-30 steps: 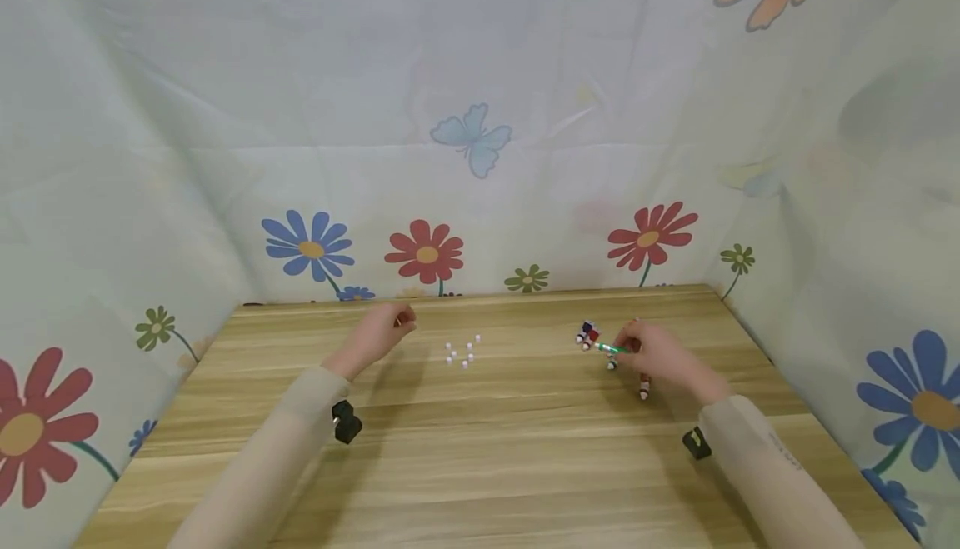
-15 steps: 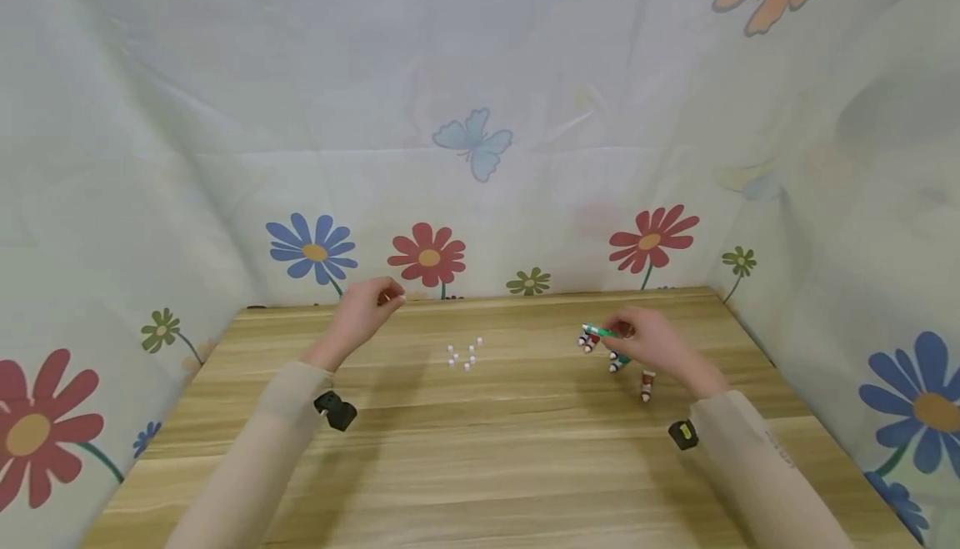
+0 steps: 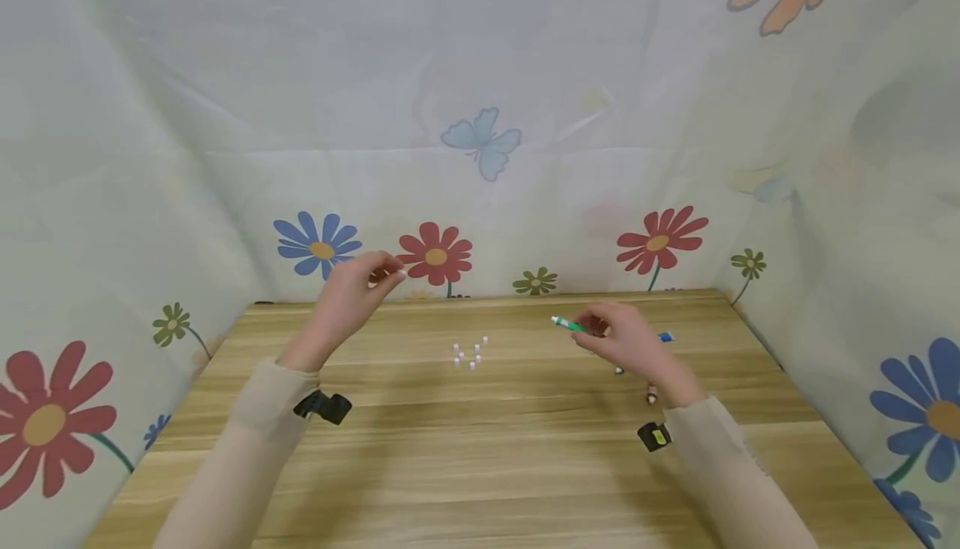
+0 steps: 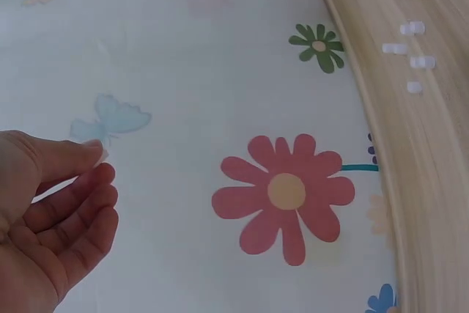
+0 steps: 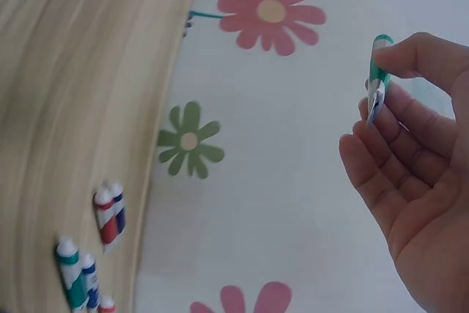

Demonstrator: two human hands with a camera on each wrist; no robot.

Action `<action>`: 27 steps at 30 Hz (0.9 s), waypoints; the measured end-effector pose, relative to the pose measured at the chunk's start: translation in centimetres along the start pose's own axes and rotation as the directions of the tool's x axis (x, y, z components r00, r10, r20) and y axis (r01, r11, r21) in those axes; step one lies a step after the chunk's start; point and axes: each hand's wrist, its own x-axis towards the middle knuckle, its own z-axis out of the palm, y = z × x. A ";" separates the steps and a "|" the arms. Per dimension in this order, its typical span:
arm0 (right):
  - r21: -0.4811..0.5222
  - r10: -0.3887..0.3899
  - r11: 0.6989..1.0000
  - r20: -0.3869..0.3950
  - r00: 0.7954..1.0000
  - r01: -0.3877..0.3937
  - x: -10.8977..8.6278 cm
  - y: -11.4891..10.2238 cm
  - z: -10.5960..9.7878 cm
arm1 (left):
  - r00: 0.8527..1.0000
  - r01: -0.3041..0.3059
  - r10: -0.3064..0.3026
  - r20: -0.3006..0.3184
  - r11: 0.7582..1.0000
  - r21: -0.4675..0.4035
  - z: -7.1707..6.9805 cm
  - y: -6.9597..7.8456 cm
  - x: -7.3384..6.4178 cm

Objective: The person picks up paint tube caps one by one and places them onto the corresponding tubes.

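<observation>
My left hand (image 3: 347,299), raised at the table's far edge, pinches a tiny white piece (image 4: 104,156) between thumb and forefinger; most of it is hidden by the fingertips. Level with it on the right, my right hand (image 3: 626,341) holds a slim green-and-white marker (image 3: 567,324) between thumb and fingers. Its white end points left, towards the other hand. In the right wrist view the green marker (image 5: 379,75) stands clear of the table, the remaining fingers loosely bent below it. A wide gap separates the two hands.
Several small white cylindrical pieces (image 3: 461,355) lie loosely grouped mid-table. Beneath and behind my right hand are several short markers, among them a red one (image 5: 105,218), a green one (image 5: 71,276) and a blue one (image 3: 666,337). A flowered cloth (image 3: 480,216) hangs behind the table.
Both hands have risen. The right hand has carried the green marker up and left, away from the other markers. The left hand has moved up and slightly left, still pinching the white piece.
</observation>
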 end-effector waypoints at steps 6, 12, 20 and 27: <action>0.030 -0.016 0.999 -0.042 0.999 0.017 0.1 -1.9 0.0 | 0.999 -0.034 0.034 -0.012 0.999 -0.004 -0.7 1.8 -0.3; 0.083 -0.057 0.995 -0.053 0.997 0.062 0.1 -3.3 0.2 | 0.999 -0.032 0.034 0.014 0.996 -0.088 -0.8 3.8 -0.7; 0.086 -0.106 0.990 -0.072 0.992 0.112 0.1 -5.0 0.7 | 0.997 -0.038 0.049 0.057 0.981 -0.189 -0.7 6.0 -1.2; 0.088 -0.199 0.973 -0.135 0.971 0.211 0.2 -6.7 0.7 | 0.993 -0.087 0.101 0.056 0.974 -0.211 -0.2 7.6 -1.8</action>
